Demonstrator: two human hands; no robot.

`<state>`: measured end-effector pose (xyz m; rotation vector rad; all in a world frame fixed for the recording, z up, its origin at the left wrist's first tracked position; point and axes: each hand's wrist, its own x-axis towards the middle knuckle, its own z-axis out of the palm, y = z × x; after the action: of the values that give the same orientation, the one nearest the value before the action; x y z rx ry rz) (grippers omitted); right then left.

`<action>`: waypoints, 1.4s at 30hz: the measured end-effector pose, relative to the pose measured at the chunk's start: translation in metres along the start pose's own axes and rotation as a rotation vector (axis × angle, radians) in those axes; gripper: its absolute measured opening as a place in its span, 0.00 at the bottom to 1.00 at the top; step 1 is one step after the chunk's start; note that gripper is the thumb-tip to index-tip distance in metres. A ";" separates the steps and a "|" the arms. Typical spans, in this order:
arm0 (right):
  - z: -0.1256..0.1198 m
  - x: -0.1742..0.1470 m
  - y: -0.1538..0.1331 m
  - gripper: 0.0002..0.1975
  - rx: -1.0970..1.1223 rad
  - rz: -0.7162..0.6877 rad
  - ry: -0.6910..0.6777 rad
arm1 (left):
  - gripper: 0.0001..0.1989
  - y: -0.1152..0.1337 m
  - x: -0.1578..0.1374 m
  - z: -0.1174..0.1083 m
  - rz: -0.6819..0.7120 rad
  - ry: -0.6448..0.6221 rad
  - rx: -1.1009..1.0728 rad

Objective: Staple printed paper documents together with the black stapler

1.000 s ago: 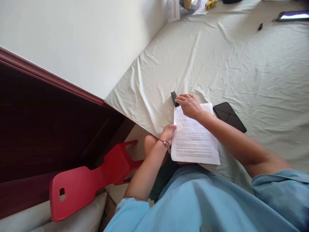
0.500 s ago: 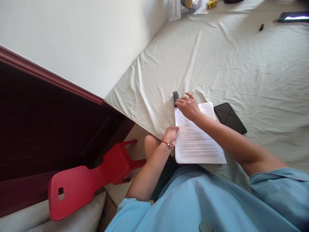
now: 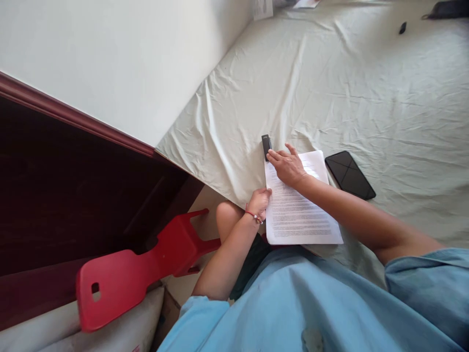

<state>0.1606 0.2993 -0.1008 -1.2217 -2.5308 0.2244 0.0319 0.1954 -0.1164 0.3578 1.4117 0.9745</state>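
Note:
A stack of printed paper sheets lies at the near edge of the cloth-covered surface, text side up. My left hand pinches the stack's left edge, its fingers closed and thumb on top. At the top left corner sits a black stapler, its lower end meeting the paper. Over the upper part of the sheets, my right hand lies with fingers stretched out, the tips beside the stapler's lower right side. Whether those fingertips touch the stapler is hard to see.
A dark smartphone lies just right of the sheets. Farther off are a small black object and a dark case. A red plastic chair stands at lower left. The white wall borders the pale cloth.
My right hand's fingers have shifted slightly right, off the stapler's lower end. My left hand still holds the paper edge. The view has tilted slightly, moving far objects up.

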 end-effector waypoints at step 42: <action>0.009 -0.094 0.015 0.13 0.992 0.536 0.331 | 0.24 -0.003 -0.040 -0.061 0.474 0.002 0.314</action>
<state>0.2235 0.2349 -0.1334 -1.2773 -1.4019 1.1210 -0.0184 0.1437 -0.1031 0.9571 1.5166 1.1271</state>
